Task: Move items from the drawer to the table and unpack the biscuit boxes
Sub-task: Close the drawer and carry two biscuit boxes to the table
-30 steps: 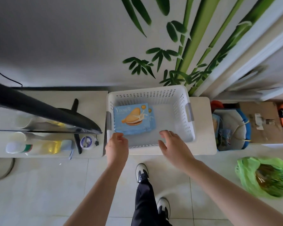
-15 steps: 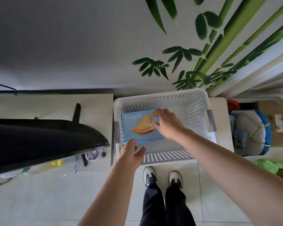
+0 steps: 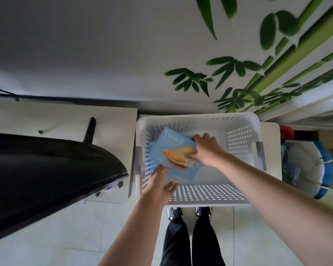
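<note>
Here my right hand (image 3: 205, 149) grips the flat light-blue cardboard biscuit box (image 3: 176, 154) by its right edge, tilting it up inside the white perforated plastic basket (image 3: 204, 192), while my left hand (image 3: 159, 184) reaches relaxed beneath its near corner, ready to steady the lift.

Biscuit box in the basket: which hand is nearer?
Right. The right hand grips the biscuit box at its right edge; the left hand is open at its lower left corner.
</note>
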